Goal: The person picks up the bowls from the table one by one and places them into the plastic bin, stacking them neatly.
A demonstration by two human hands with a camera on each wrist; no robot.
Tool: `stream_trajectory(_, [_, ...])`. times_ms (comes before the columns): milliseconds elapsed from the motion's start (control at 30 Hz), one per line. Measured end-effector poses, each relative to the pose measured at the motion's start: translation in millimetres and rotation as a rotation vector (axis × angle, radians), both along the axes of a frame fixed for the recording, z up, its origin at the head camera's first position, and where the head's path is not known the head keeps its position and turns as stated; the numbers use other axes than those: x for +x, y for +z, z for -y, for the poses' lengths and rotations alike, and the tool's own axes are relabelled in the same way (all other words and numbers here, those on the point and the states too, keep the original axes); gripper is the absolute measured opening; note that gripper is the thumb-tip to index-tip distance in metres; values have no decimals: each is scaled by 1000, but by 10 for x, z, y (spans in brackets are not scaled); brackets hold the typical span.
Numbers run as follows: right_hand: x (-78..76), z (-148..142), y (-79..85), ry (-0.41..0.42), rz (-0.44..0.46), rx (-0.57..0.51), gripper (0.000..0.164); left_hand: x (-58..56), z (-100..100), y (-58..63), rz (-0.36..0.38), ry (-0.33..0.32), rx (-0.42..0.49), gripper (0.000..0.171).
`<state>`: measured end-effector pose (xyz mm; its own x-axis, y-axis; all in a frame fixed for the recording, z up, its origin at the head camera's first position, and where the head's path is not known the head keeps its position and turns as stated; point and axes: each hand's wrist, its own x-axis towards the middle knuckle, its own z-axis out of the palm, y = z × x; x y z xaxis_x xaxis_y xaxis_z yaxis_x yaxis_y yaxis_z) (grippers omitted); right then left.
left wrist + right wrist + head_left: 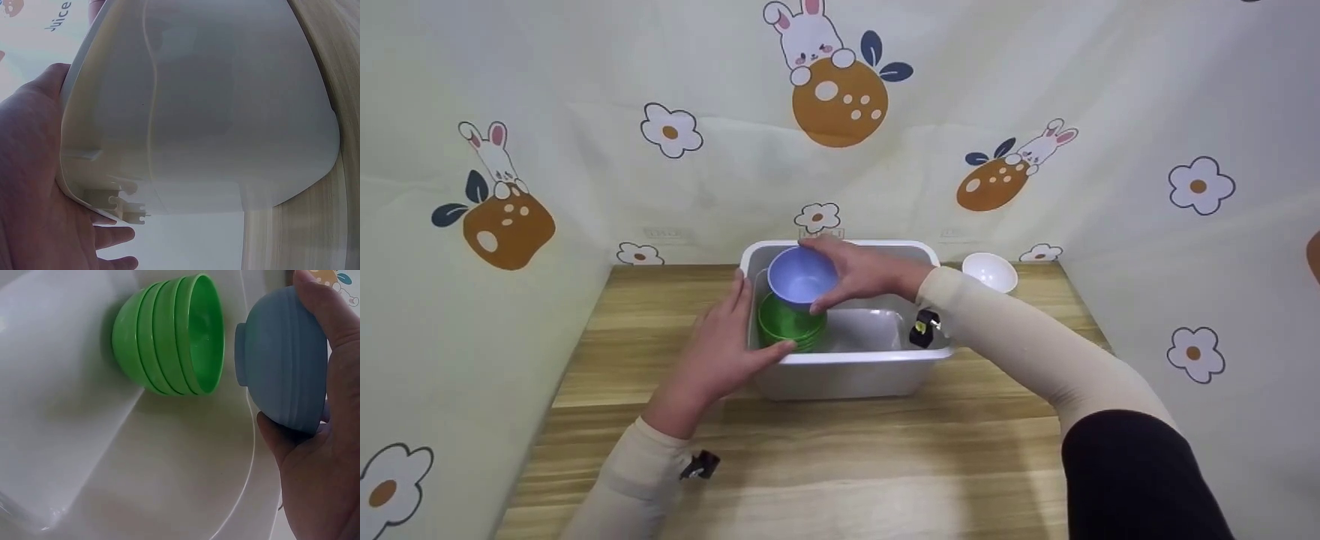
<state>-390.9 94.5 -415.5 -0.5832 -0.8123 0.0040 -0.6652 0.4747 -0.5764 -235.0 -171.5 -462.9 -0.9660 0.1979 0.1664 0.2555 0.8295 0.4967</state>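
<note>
My right hand (868,271) grips a blue bowl (802,277) by its rim, thumb on the near side and fingers on the far side. The bowl is held upright inside the mouth of a white plastic tub (844,379). Just below it, in the tub's left part, stands a stack of several nested green bowls (163,340). In the right wrist view a small gap separates the blue bowl's foot from the top green one. My left hand (718,351) rests at the tub's left front corner, fingers extended along the left rim and thumb along the front rim.
A white bowl (990,271) sits on the wooden table (840,465) behind my right forearm, to the right of the tub. Patterned cloth walls (720,195) with rabbits and flowers close off the back and both sides.
</note>
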Motion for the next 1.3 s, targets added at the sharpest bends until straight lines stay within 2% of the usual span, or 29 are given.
stream_trajectory(300, [2, 75, -112, 26, -32, -23, 117, 8, -3, 4, -14, -7, 2, 131])
stream_trajectory(467, [6, 104, -181, 44, -31, -24, 118, 11, -5, -12, -15, -10, -2, 133])
stream_trajectory(833, [35, 154, -235, 41, -48, 44, 126, 12, -1, -22, -26, -14, 9, 133])
stream_trajectory(1167, [34, 188, -283, 65, -105, 73, 122, 15, 4, -9, -34, -9, 12, 132])
stream_trajectory(1300, [37, 209, -288, 65, -96, 88, 123, 17, 3, -6, -35, -7, 13, 132])
